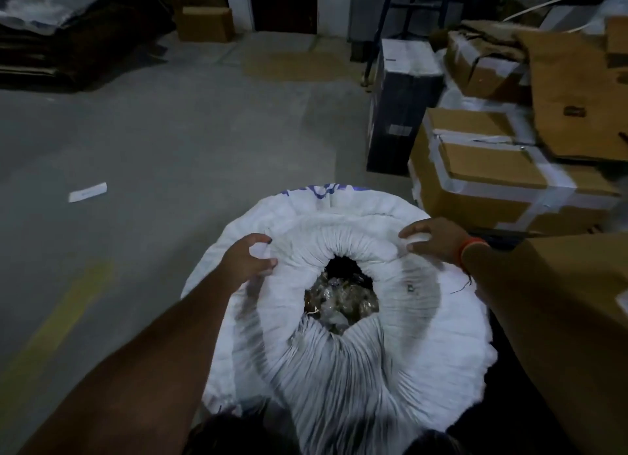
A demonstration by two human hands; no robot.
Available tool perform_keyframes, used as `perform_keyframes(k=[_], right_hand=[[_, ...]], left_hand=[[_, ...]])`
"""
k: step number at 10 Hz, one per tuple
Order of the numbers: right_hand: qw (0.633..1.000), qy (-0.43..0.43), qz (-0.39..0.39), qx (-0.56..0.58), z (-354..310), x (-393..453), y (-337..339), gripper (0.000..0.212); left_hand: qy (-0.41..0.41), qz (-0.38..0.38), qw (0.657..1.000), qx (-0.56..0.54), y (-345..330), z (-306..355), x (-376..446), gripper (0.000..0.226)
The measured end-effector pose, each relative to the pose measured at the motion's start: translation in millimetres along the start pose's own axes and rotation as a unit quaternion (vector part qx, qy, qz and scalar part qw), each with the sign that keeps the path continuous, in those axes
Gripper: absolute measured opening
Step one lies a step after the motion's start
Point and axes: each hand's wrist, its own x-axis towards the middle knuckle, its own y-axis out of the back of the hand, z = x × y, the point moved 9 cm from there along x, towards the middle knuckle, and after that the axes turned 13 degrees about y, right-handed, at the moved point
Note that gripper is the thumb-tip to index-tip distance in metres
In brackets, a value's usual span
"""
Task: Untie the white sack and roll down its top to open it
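Note:
The white sack (418, 325) stands on the floor right below me, its top bunched into a thick rolled ring around an open mouth. Through the mouth I see shiny crumpled contents (343, 301). My left hand (249, 259) grips the rolled rim on the left side, fingers curled into the fabric. My right hand (433, 238) presses on the rim at the far right, fingers bent over the fold; an orange band sits on that wrist. No tie or string on the mouth shows.
Taped cardboard boxes (492, 172) are stacked close to the sack's right, with a dark box (401, 104) behind them. A white slip of paper (87, 192) lies on the grey concrete floor (163, 141) to the left. More cartons stand at the back wall.

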Motion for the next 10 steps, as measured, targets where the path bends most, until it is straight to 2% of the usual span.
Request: perform_keyframes(k=[1, 2, 3, 4, 5, 6, 7, 8, 9, 10], right_hand=[[0.989, -0.001, 0.136, -0.056, 10, 5, 37, 0.026], [0.958, -0.002, 0.255, -0.133, 13, 8, 63, 0.035], [0.957, -0.095, 0.147, -0.231, 34, 26, 36, 0.040], [0.972, -0.128, 0.027, -0.194, 40, 29, 0, 0.046], [0.955, 0.032, 0.121, -0.269, -13, 14, 14, 0.053], [0.904, 0.282, 0.106, -0.304, -77, -21, 1, 0.059], [0.901, 0.315, -0.042, -0.296, -71, -30, -43, 0.066], [0.922, 0.248, -0.087, -0.283, -54, -28, -64, 0.081], [0.946, 0.179, -0.084, -0.256, -61, -23, -62, 0.094], [0.971, 0.134, -0.019, -0.196, -76, -35, -44, 0.087]], left_hand=[[-0.138, 0.125, 0.981, 0.064, 27, 27, 7, 0.024], [-0.144, 0.277, 0.944, 0.110, 50, 51, 14, 0.037], [-0.166, 0.237, 0.947, 0.141, 30, 69, 23, 0.034], [-0.036, 0.173, 0.952, 0.250, 13, 39, 46, 0.024], [-0.188, 0.214, 0.931, 0.229, 14, 72, 7, 0.043], [-0.393, 0.125, 0.879, 0.241, -6, 94, -51, 0.052], [-0.373, -0.045, 0.860, 0.345, -37, 65, -64, 0.073], [-0.307, -0.107, 0.848, 0.418, -54, 43, -58, 0.092], [-0.258, -0.108, 0.844, 0.458, -61, 53, -64, 0.088], [-0.228, -0.093, 0.876, 0.415, -45, 74, -82, 0.101]])
